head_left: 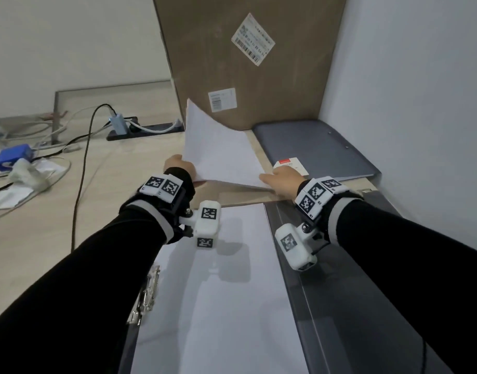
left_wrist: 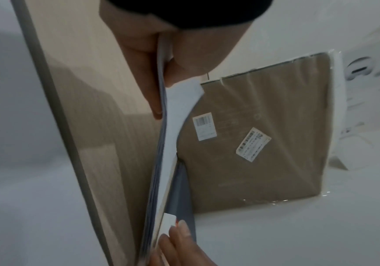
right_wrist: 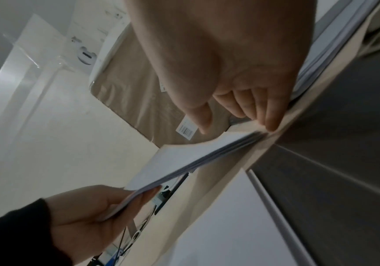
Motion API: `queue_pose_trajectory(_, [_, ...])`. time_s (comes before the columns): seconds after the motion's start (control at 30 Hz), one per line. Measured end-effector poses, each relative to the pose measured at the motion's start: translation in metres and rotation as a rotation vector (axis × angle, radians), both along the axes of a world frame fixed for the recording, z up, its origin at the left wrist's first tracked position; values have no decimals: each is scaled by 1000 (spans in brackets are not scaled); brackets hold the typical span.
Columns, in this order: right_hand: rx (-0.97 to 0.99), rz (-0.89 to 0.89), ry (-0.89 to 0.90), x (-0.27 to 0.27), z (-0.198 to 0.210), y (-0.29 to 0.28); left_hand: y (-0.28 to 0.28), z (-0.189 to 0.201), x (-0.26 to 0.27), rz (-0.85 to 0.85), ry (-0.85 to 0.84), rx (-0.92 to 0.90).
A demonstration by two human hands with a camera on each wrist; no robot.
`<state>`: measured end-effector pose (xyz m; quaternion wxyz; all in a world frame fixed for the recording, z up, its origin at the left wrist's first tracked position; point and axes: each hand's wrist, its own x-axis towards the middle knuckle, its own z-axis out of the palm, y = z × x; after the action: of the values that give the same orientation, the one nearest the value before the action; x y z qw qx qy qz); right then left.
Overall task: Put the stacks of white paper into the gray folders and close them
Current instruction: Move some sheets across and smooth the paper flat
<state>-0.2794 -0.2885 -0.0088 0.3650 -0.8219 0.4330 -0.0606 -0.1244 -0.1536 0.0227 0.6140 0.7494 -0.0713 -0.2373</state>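
Observation:
A stack of white paper (head_left: pixel 218 152) is lifted off the wooden table, its far corner tilted up. My left hand (head_left: pixel 181 163) pinches its near left edge, thumb on top, fingers below (left_wrist: pixel 155 100). My right hand (head_left: pixel 275 178) grips the near right corner, where the stack (right_wrist: pixel 184 158) meets its fingers (right_wrist: pixel 271 118). Beyond it at the back right lies a closed gray folder (head_left: pixel 315 147) with a white and red label. Under my forearms an open gray folder (head_left: pixel 345 292) holds a sheet stack (head_left: pixel 218 292); its metal clip (head_left: pixel 145 295) is at the left.
A tall cardboard box (head_left: pixel 245 63) stands upright right behind the lifted paper. A white wall (head_left: pixel 421 103) bounds the right side. At the left are a power strip (head_left: pixel 145 128), loose cables (head_left: pixel 80 168) and a blue device (head_left: pixel 13 155).

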Motion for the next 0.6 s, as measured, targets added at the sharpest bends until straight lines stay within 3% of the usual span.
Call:
queue_pose_trajectory(0.1, [128,-66,-166,-15,13,5,26,8,-6,-25,-4,-121])
queue_pose_trajectory(0.23, [681,-46,-545,-39,49,17,79,17,-27,-181,-25,-245])
queue_pose_trajectory(0.3, [811,20,-637,-50,68,25,103,21,-41,-270,-28,-296])
queue_pose_trajectory(0.43, [730,86,-773,-68,87,51,134,34,-54,-478,-165,-207])
queue_pose_trajectory(0.6, [641,129,-923,-84,67,92,144,41,-68,-409,-133,-315])
